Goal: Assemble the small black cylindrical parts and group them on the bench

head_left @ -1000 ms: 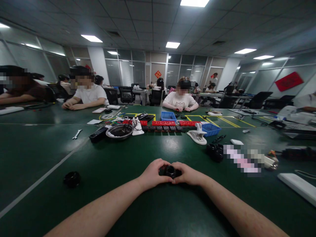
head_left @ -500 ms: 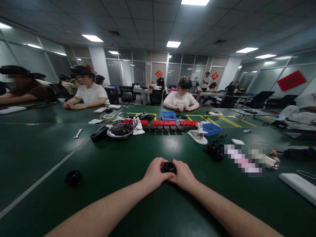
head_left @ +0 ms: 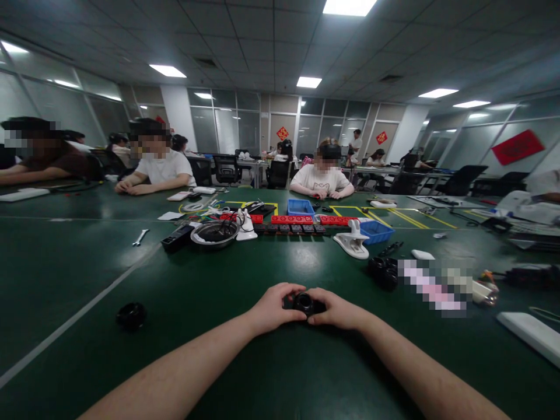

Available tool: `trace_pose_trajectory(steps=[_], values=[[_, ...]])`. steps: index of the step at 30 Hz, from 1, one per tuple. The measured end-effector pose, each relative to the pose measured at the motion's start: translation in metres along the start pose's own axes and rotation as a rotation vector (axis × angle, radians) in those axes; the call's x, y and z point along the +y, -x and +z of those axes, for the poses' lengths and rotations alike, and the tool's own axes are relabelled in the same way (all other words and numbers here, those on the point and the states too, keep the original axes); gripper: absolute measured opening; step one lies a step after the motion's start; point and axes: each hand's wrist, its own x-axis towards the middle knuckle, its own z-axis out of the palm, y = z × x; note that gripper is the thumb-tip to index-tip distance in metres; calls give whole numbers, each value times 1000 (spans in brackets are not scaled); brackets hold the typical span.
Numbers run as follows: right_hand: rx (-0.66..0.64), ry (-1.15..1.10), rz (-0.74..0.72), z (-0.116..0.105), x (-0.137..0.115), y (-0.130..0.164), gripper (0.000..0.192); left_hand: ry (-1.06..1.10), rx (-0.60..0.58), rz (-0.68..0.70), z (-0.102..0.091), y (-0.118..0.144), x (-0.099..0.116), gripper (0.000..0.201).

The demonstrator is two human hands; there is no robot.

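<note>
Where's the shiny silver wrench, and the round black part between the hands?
Shiny silver metal wrench (head_left: 140, 237): head view, middle of its handle.
Held round black part (head_left: 298, 303): head view, left side of its rim.

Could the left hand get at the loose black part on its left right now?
Probably yes: nothing visible stands between the left hand and the loose black part, though that hand is occupied, gripping another black part together with the right hand.

Sides of that black ring-shaped part (head_left: 303, 303) are kinda covered by the left hand (head_left: 275, 309) and right hand (head_left: 336, 310), the white slab (head_left: 531, 338) runs off the right edge, and the pinkish thing (head_left: 431, 287) is just pixel mush.
</note>
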Motion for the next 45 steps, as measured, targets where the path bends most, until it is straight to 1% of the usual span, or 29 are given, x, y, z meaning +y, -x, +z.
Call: trace_pose_trajectory(steps=[3,5,11,15,19,23,25,27,29,32,33,35,38,39,41,43,45], values=[[-17,-3,-24,-1,1,-1,29,-25,-19,23,-2,0,1,47],[-21,15,-21,-1,2,-1,26,-42,-34,46,-3,0,1,44],[-63,12,-26,-5,2,0,27,-55,-85,57,-6,-1,1,43],[-77,-13,-36,-8,0,1,25,-64,-90,63,-7,-1,2,40],[-61,-26,0,-7,0,1,22,-77,-82,62,-7,-1,4,40],[-26,-59,64,-4,4,0,23,-72,-88,38,-5,-2,3,39],[17,-67,108,0,6,-1,25,-54,-65,9,-3,-2,1,40],[96,-22,162,8,8,-3,29,-39,-17,-29,2,-3,-2,40],[205,112,231,17,7,-6,33,-38,71,-80,7,-3,-5,40],[357,408,315,30,0,-11,35,-46,224,-148,16,-3,-8,38],[381,488,323,33,-2,-12,35,-47,256,-157,18,-3,-10,37],[397,583,324,35,-5,-12,36,-43,274,-155,20,-4,-11,36],[385,557,303,29,-5,-8,43,-28,223,-120,16,-4,-12,37],[368,504,270,25,-4,-6,47,-20,193,-100,14,-4,-11,37],[284,359,165,16,-1,-2,55,-9,121,-55,8,-4,-11,37],[173,236,78,8,2,1,53,-6,60,-26,3,-4,-10,39],[93,152,50,2,4,3,44,-4,26,-15,1,-4,-11,43]])
